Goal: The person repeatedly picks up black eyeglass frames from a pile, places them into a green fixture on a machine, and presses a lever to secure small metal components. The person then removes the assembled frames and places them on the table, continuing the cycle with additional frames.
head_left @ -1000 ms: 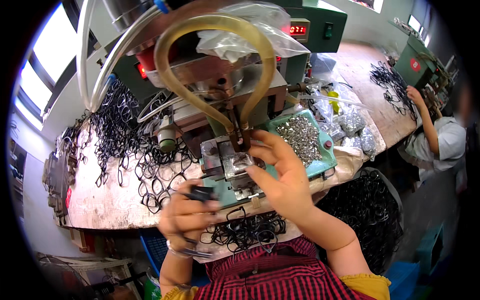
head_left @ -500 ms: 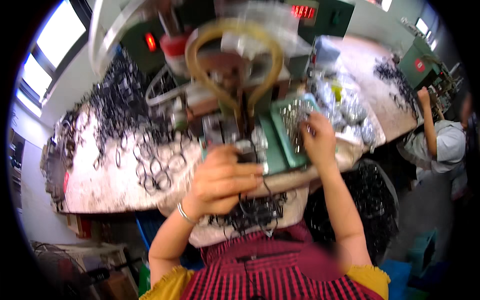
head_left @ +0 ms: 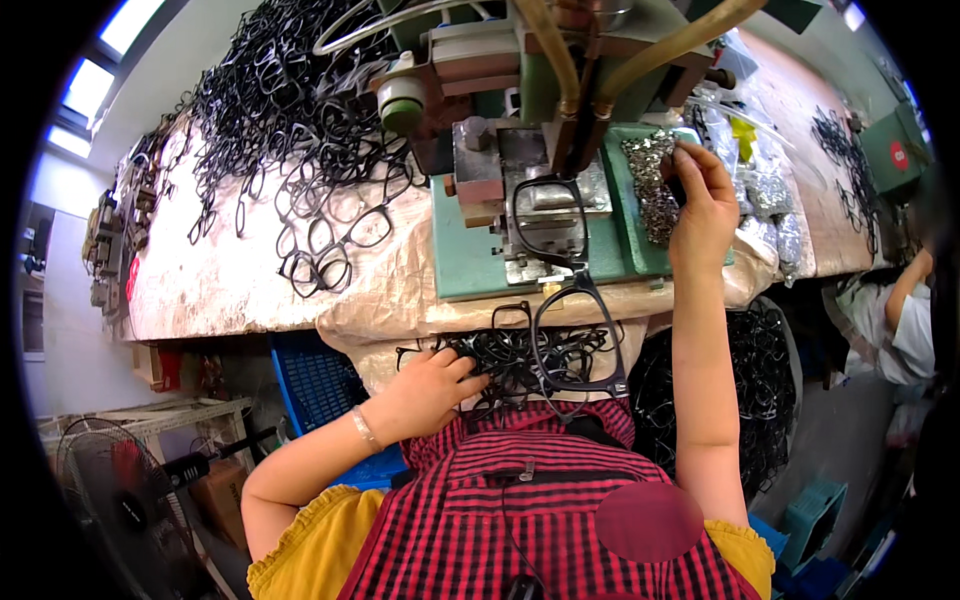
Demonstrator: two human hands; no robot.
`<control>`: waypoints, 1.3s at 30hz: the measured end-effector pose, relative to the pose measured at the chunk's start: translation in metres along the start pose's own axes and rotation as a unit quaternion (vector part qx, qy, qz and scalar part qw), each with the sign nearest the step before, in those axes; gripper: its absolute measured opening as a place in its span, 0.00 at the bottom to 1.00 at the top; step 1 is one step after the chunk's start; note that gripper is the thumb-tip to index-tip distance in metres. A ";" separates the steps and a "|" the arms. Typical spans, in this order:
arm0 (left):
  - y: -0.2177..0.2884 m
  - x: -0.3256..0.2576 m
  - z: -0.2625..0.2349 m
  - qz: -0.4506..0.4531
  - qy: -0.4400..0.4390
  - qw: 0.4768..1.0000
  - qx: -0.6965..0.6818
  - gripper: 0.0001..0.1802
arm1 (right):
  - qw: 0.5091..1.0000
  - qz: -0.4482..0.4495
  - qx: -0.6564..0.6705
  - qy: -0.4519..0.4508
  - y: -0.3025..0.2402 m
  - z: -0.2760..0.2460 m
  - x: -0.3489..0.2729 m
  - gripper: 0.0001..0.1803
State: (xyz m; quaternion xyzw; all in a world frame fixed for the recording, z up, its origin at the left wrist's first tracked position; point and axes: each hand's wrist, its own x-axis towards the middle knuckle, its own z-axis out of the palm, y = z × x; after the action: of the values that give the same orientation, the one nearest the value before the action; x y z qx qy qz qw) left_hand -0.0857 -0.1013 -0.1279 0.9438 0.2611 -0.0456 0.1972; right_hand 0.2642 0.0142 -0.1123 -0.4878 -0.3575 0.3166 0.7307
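Note:
A black eyeglass frame (head_left: 583, 283) hangs from the fixture of a green press (head_left: 462, 270), one rim under the two dark electrode-like jaws (head_left: 578, 150) and the other over my lap. My left hand (head_left: 432, 393) lies with fingers apart at the left edge of a heap of black eyeglass frames (head_left: 500, 352) on my lap. Over at the press's right side, my right hand (head_left: 705, 195) is pinched at the rim of a green tray (head_left: 632, 240) of small shiny metal parts (head_left: 650, 185). What sits between its fingertips is too small to make out.
A large pile of black frames (head_left: 290, 110) covers the table's back left, with several loose ones (head_left: 335, 235) nearer. Clear bags of metal parts (head_left: 770, 195) lie right of the tray. A full sack of frames (head_left: 715, 390), a blue basket (head_left: 315, 375), a fan (head_left: 125, 500) and a co-worker (head_left: 890, 320) are around.
My left hand has dropped from in front of the press to the heap on my lap. My right hand stays at the tray. The view has tilted downward, and the hanging eyeglass frame now shows plainly.

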 end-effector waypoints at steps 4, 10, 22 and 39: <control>-0.014 0.000 0.021 -0.078 0.012 0.989 -0.128 0.29 | 0.998 -0.006 -0.056 -0.030 -0.005 0.009 0.002 0.11; -0.023 -0.006 -0.034 -0.192 -0.008 0.949 -0.250 0.23 | 0.956 -0.056 -0.287 -0.019 -0.012 -0.003 0.001 0.09; -0.028 -0.002 -0.114 -0.270 0.385 0.792 -0.390 0.06 | 0.943 -0.168 -0.235 -0.163 -0.078 0.025 -0.040 0.08; 0.003 0.064 -0.198 0.054 0.616 0.769 -0.163 0.10 | 0.977 0.053 0.107 -0.174 -0.076 0.085 -0.050 0.27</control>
State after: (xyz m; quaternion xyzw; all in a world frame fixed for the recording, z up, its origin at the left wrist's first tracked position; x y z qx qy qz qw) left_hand -0.0323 0.0047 0.0427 0.7354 0.2792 0.5996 0.1474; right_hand 0.1752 -0.0096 -0.0284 -0.3623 -0.4165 0.4718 0.6876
